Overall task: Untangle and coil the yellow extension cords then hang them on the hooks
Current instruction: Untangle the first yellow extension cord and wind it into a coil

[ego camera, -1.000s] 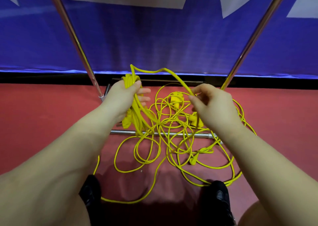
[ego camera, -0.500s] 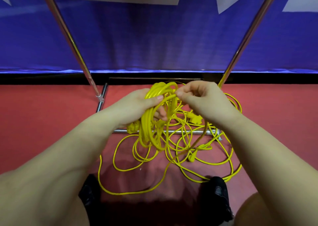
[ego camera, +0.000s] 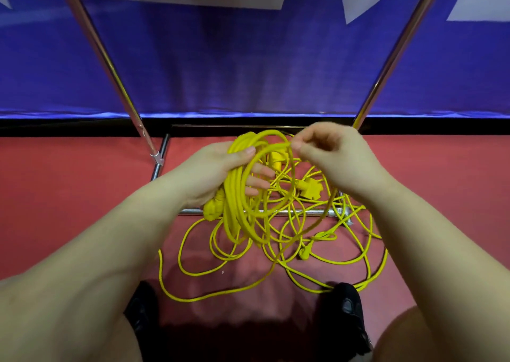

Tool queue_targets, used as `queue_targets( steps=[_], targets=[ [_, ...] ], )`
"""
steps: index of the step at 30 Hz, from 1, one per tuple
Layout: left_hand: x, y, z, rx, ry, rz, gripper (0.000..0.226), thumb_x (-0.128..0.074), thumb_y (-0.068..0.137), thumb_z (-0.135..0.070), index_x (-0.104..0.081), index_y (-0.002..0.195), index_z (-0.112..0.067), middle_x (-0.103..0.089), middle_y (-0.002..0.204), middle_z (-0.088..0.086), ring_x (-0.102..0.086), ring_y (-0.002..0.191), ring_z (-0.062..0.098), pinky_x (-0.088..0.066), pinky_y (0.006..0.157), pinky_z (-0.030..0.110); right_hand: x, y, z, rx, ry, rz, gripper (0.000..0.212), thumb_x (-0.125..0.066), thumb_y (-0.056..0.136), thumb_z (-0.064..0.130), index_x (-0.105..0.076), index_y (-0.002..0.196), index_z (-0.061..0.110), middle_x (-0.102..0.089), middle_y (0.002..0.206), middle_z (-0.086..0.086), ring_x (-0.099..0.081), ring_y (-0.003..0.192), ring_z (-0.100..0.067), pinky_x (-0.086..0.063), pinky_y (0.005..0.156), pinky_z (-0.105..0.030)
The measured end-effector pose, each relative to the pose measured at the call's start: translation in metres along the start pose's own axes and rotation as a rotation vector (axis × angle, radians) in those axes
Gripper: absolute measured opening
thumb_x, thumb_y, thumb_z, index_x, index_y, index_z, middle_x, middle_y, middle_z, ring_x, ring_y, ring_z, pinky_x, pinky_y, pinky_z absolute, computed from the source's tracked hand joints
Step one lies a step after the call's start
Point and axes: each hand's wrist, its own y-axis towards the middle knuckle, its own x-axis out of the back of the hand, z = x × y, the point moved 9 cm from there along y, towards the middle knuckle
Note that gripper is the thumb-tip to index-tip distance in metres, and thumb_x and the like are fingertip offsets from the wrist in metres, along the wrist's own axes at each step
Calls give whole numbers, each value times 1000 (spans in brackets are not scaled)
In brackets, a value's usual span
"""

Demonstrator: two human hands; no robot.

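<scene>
Head view: a person bends over tangled yellow extension cords (ego camera: 289,240) on a red floor (ego camera: 55,196); the left hand (ego camera: 215,174) clasps a hanging coil (ego camera: 237,201), thumb over its top, fingers through the loops; the right hand (ego camera: 331,154) pinches the newest loop just beside that thumb, so the strand lies leftward of the pinch, the left hand nearer to take it; loose cord trails down across the rack's bottom bar (ego camera: 311,212); no hooks visible.

Head-worn view, steeply downward, close above floor (ego camera: 55,210)
</scene>
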Motion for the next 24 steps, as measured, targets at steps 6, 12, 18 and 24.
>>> queue_targets(
  steps=[6,12,18,24],
  targets=[
    [-5,0,1,-44,118,0,15,-43,95,-13,-56,88,-11,-65,58,1,-56,42,10,-51,45,21,-40,-11,3,-21,-49,214,11,-68,83,25,-61,74,27,-56,64,4,-49,61,-10,-41,60,-27],
    [24,1,-16,-142,25,-160,15,-42,97,-15,-49,84,-12,-53,52,-4,-43,38,7,-45,42,21,-51,-28,-50,-290,-528,517,23,-54,92,36,-53,103,16,-60,92,-2,-56,86,-22,-43,75,-30],
    [51,0,-24,-162,109,-268,20,-42,98,-20,-51,82,-11,-59,53,-3,-54,43,10,-52,50,26,-6,-4,-27,-185,-76,-1,10,-52,95,22,-49,85,22,-63,68,2,-63,62,-16,-49,61,-28],
    [32,4,-4,-48,296,-126,18,-41,98,-19,-48,83,-13,-69,60,3,-69,60,14,-57,63,29,7,0,-16,-102,27,-79,15,-60,89,18,-58,76,26,-54,63,-3,-49,55,-15,-43,57,-30]
  ],
)
